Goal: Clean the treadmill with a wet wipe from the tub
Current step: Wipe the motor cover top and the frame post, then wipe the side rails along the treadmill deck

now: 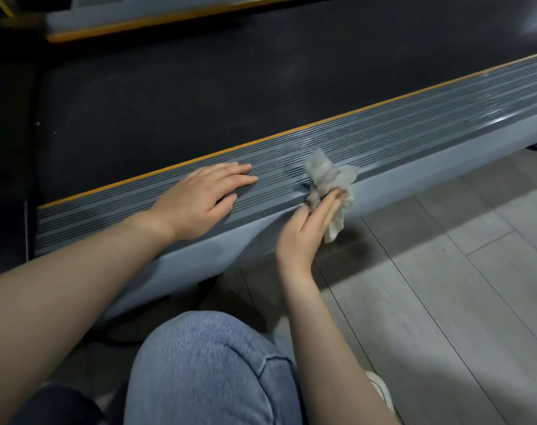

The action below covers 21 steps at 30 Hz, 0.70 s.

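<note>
The treadmill's grey ribbed side rail (414, 130) runs diagonally across the view, with an orange stripe along its inner edge and the black belt (230, 87) beyond it. My left hand (206, 194) lies flat on the ribbed rail, fingers straight. My right hand (310, 228) is at the rail's outer edge and pinches a crumpled, greyish wet wipe (331, 182) between its fingers and thumb. The wipe bunches up over the rail's edge and hangs down past my fingers. The tub is not in view.
Pale wood-look floor (444, 286) lies to the right of the treadmill. My knee in blue jeans (212, 369) is bent low in front, and a white shoe (383, 391) shows beside it. The treadmill's far rail (138, 23) crosses the top.
</note>
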Available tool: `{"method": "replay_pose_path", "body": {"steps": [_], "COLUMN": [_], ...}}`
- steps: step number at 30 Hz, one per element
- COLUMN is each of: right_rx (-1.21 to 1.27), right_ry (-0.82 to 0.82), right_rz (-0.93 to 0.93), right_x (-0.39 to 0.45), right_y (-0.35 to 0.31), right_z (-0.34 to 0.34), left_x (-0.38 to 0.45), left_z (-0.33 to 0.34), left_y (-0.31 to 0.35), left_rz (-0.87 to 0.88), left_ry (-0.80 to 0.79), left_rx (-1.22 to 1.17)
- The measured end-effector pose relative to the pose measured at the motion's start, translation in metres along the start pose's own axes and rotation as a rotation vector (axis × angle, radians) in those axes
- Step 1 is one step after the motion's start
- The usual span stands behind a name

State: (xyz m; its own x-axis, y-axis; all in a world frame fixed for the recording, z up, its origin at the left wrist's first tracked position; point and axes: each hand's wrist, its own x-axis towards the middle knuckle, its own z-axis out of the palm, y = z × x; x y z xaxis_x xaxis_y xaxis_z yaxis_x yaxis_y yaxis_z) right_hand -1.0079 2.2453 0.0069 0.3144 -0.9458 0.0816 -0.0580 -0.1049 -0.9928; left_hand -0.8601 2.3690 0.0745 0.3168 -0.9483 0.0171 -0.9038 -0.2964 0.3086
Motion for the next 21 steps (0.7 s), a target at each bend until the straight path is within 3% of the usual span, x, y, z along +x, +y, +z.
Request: {"method": "replay_pose_path", "body": {"steps": [2,6,9,12,14,17,19,21], "right_rx": [-0.064,0.064,0.129,0.173,0.131,-0.035,-0.135,-0.178], "right_ry": [-0.022,0.153,0.205,0.125,0.038,-0.064,-0.154,-0.168], "right_rz": [0.015,0.560,0.635,0.386,0.088,-0.297,-0.354,-0.172], "right_x": [-0.014,-0.013,-0.002,-0.003,-0.010,-0.011,-0.010,-0.014], "right_y": [0.029,0.064,0.068,0.035,0.006,0.012,0.040,0.059], "right_z": [-0.010,-0.018,-0.017,-0.018,-0.019,-0.021,-0.025,-0.030], "left_x": [0.000,0.000,0.000,0.001,0.001,0.001,0.002,0.002], "left_z": [-0.001,-0.002,-0.002,-0.001,-0.001,0.000,-0.001,-0.002], "left_y": [0.001,0.004,0.005,0.005,0.005,0.005,0.005,0.006], "left_rz": [-0.007,-0.026,-0.040,-0.035,-0.032,-0.036,-0.036,-0.030], "left_ry": [0.008,0.002,0.005,0.009,0.010,0.004,0.008,0.017], "left_rx": [0.003,-0.011,0.002,0.006,0.010,0.010,0.007,0.003]}}
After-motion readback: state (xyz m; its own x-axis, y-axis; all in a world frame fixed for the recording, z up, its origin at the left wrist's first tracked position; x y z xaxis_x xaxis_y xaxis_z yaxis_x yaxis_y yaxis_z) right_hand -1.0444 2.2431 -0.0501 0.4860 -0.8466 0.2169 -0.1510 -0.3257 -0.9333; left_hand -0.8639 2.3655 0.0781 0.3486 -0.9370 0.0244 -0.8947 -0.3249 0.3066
